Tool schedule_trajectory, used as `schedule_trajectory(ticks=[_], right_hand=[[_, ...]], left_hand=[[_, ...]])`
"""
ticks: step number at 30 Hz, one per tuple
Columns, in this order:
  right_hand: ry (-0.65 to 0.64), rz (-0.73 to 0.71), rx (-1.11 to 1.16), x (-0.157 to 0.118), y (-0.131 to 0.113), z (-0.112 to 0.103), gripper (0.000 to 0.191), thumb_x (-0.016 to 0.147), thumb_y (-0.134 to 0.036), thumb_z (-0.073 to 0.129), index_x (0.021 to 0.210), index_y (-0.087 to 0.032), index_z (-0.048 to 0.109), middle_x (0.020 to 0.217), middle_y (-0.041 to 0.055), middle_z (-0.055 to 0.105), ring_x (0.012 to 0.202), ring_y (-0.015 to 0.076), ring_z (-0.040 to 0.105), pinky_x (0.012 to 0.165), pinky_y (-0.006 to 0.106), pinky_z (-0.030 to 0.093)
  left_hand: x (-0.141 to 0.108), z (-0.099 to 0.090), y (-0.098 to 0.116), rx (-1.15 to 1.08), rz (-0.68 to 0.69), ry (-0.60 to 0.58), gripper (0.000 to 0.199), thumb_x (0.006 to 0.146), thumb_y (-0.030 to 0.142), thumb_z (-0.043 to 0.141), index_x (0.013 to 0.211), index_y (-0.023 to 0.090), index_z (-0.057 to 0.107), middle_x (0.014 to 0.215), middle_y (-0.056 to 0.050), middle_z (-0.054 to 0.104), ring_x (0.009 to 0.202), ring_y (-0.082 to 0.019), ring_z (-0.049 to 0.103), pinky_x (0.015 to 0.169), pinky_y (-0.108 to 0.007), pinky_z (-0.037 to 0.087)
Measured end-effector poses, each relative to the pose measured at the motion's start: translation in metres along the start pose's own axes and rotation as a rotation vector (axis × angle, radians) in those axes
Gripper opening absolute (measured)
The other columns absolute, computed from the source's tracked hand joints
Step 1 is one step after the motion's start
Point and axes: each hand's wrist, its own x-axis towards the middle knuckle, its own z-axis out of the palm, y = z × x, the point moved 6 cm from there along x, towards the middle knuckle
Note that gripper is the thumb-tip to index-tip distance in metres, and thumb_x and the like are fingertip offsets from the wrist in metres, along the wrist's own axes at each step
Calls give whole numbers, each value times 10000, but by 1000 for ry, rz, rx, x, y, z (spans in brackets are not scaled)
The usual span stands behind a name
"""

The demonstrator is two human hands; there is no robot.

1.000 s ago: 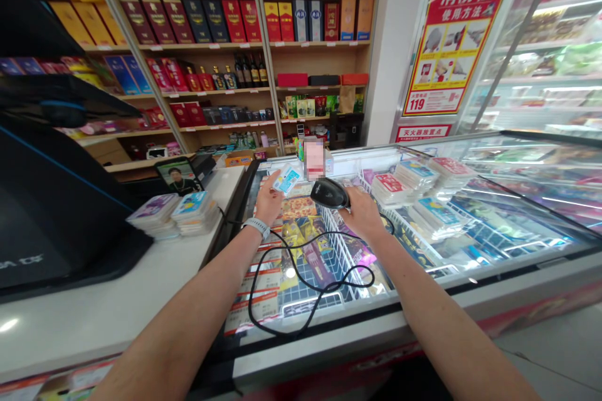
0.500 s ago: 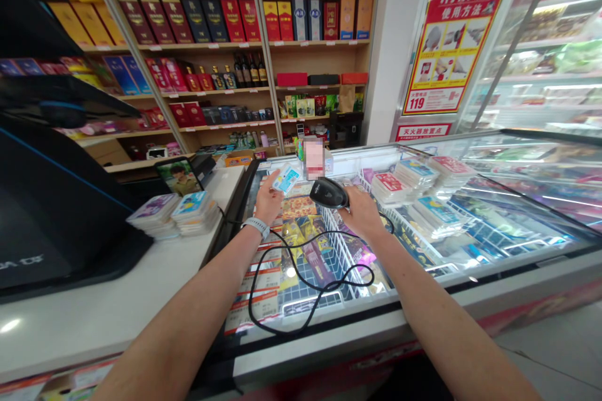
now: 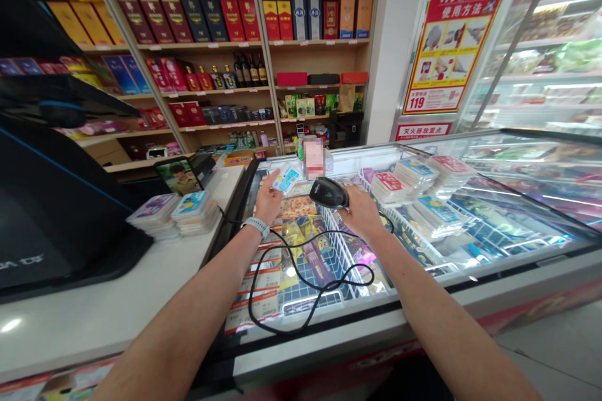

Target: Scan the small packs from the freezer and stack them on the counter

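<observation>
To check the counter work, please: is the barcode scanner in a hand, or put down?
In a hand: the right hand grips the black scanner above the freezer, its cable looping below.

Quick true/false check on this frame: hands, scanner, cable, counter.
1. The right hand holds a barcode scanner. True.
2. The left hand is empty. False: it holds a blue pack.
3. A watch sits just behind the left hand. True.
4. The cable lies on the floor. False: it lies on the freezer lid.
5. Stacked packs sit on the counter. True.
</observation>
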Motion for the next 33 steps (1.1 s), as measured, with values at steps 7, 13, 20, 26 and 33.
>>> schedule_trajectory(ticks=[7, 13, 20, 26, 33], right_hand=[[16, 9, 11, 0, 0, -1, 286, 780, -162, 526, 1065, -162, 545, 1027, 108, 632, 952, 265, 577, 849, 368, 421], [18, -7, 14, 1, 0, 0, 285, 777, -166, 535, 1062, -168, 548, 1031, 104, 633, 948, 264, 577, 847, 372, 426], [33, -22, 10, 0, 1, -1, 269, 780, -176, 531, 1048, -169, 552, 1001, 99, 632, 934, 264, 573, 829, 365, 426], [23, -16, 12, 0, 0, -1, 277, 773, -170, 529, 1049, -169, 553, 995, 94, 633, 922, 257, 574, 823, 362, 423], [11, 0, 15, 0, 0, -1, 267, 779, -172, 531, 1045, -170, 555, 994, 94, 630, 926, 252, 572, 833, 360, 416]], left_hand=[[0, -1, 1, -2, -3, 17, 681, 688, 32, 600, 1342, 213, 543, 1316, -75, 604, 964, -180, 667, 800, -259, 560], [0, -1, 0, -16, -18, 18, 680, 684, 16, 599, 1334, 210, 550, 1296, -80, 616, 975, -187, 669, 854, -291, 556], [0, -1, 3, -39, -28, 33, 674, 654, -9, 599, 1295, 198, 581, 1348, -83, 576, 1034, -200, 648, 886, -302, 549], [0, -2, 4, -32, -28, 24, 684, 648, -9, 590, 1297, 205, 577, 1320, -69, 596, 982, -171, 648, 833, -251, 543], [-6, -3, 7, 3, -66, 24, 665, 678, 8, 587, 1312, 211, 575, 1143, -60, 685, 795, -136, 643, 732, -231, 520]])
